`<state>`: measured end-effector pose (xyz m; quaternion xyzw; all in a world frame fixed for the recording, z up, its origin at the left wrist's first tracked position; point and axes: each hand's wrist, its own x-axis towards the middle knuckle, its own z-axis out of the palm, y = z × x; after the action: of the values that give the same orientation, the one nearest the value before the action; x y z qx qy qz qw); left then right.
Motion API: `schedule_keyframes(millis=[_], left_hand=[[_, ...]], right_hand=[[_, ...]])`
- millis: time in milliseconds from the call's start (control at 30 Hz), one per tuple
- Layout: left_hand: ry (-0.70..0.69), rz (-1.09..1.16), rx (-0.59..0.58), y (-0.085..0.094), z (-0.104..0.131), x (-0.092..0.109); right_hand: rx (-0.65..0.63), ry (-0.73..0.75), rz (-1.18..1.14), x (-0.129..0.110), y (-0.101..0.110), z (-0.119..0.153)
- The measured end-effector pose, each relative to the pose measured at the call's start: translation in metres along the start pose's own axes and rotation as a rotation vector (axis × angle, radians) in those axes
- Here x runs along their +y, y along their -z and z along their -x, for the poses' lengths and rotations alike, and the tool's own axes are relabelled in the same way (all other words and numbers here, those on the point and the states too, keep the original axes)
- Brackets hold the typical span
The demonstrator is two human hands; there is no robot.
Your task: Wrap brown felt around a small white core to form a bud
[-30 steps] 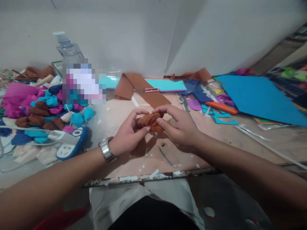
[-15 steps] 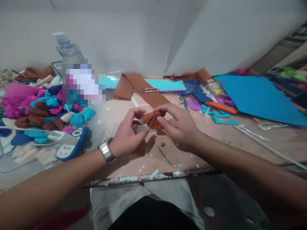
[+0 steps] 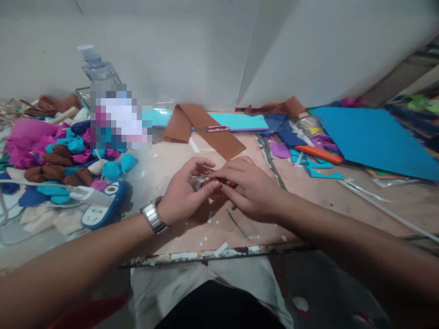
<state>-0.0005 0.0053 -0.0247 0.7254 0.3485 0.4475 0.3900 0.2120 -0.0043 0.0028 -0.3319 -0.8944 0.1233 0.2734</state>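
A small gathered piece of brown crepe paper (image 3: 230,183) is pinched between my two hands over the middle of the table, and most of it is hidden by fingers. My left hand (image 3: 183,189) is closed on its left side, thumb reaching across the front. From the right, my right hand (image 3: 255,189) grips it too, its fingers curled over the top and its thumb close to the left thumb. Just beyond the hands lies a folded brown paper strip (image 3: 224,144), with small pink-handled thread snips (image 3: 218,129) resting on it.
Crumpled coloured paper bundles (image 3: 51,160) heap up at the left, beside a blue-and-white power socket (image 3: 106,205) and a clear bottle (image 3: 99,68). On the right are an orange cutter (image 3: 318,154) and a blue sheet (image 3: 380,141). White scraps dot the table's front edge.
The right hand has moved left and its fingers have closed over the brown paper, covering most of it. The left thumb now touches the paper. The hands are closer together.
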Motion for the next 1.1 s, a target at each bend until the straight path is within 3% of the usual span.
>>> schedule_keyframes(millis=[167, 400, 900, 1100], left_hand=[[0.018, 0.059, -0.006, 0.0003, -0.0016, 0.0000], [0.092, 0.242, 0.020, 0.0015, -0.0037, 0.0015], [0.204, 0.432, 0.030, 0.0012, -0.0048, 0.0062], [0.212, 0.391, 0.015, 0.0007, -0.0027, 0.0071]], right_hand=[[0.005, -0.013, -0.014, -0.0002, 0.0001, -0.0006], [0.200, -0.149, -0.120, 0.0011, -0.0009, -0.0012], [0.234, -0.136, -0.165, 0.0018, 0.0008, -0.0020], [0.258, -0.145, -0.145, 0.0019, 0.0004, -0.0018]])
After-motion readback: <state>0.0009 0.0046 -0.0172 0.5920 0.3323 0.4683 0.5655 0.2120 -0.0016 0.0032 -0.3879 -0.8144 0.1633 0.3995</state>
